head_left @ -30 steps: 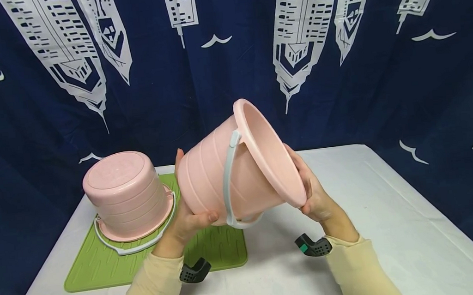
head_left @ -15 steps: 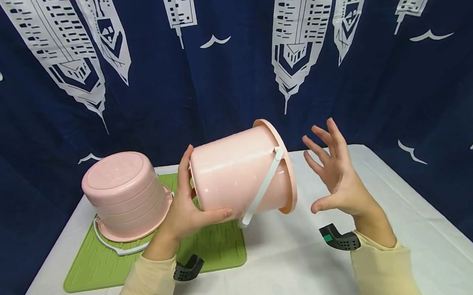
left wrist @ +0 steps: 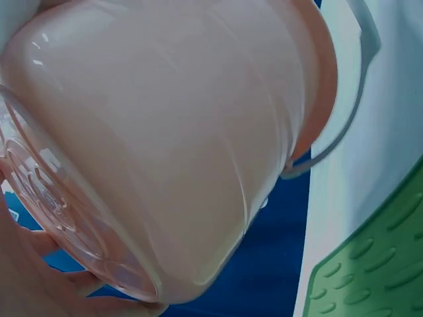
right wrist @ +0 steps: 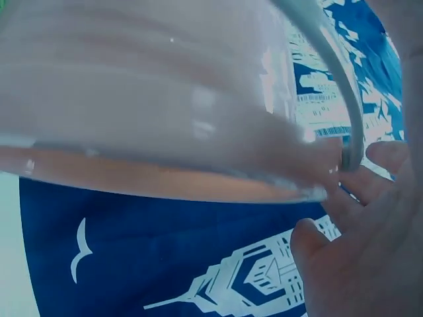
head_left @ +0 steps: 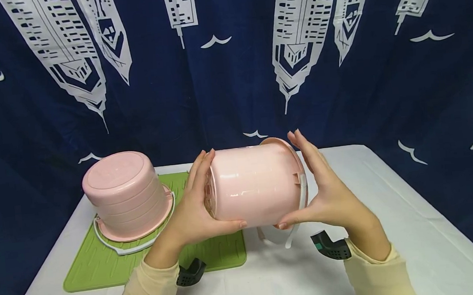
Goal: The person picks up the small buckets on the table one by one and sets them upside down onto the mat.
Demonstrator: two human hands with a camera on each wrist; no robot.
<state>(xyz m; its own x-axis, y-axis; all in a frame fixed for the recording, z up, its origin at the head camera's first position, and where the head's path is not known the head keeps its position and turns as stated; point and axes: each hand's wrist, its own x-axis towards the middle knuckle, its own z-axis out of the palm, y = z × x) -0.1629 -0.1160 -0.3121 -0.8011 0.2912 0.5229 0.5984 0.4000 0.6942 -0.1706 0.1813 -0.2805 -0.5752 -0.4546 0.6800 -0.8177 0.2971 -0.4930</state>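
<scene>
A pink bucket [head_left: 256,183] lies on its side in the air, its base to the left and its mouth to the right. My left hand [head_left: 189,211] holds it at the base end, thumb on the near side and fingertips round the base edge [left wrist: 99,290]. At the mouth end my right hand [head_left: 334,195] spans the rim, with the thumb on the near wall. Its other fingers reach round the far side, partly hidden in the head view. The grey carrying handle [head_left: 302,193] hangs down by the rim. The right wrist view shows fingers [right wrist: 357,188] by the handle's joint.
To the left, a second pink bucket [head_left: 128,202] stands upside down on a green ribbed mat [head_left: 220,255], its grey handle [head_left: 132,250] lying round its front. A white cloth covers the table [head_left: 400,208]. Behind hangs a dark blue curtain [head_left: 232,87] with white skyline prints.
The bucket has rolled about its length and tipped level, coming lower. My right hand left the rim, stood spread apart from it, and is back at the mouth end. The left hand stays at the base.
</scene>
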